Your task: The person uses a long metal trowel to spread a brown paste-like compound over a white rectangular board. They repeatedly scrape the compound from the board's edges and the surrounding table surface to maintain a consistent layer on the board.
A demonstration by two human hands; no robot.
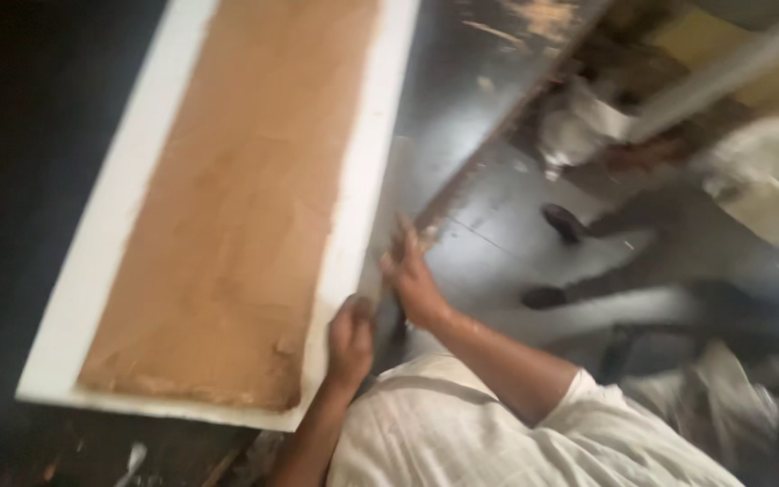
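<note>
Two hands, left [351,343] and right [414,281], gripping one white-edged panel [353,225]

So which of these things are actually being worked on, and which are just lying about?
In hand:
- white board with a brown coated middle
- left hand on the board's right edge
- right hand beside that edge

Lying about:
- debris on the dark floor
- blurred clutter at upper right

Both hands [380,307] grip the white-edged brown board [227,207].
</note>
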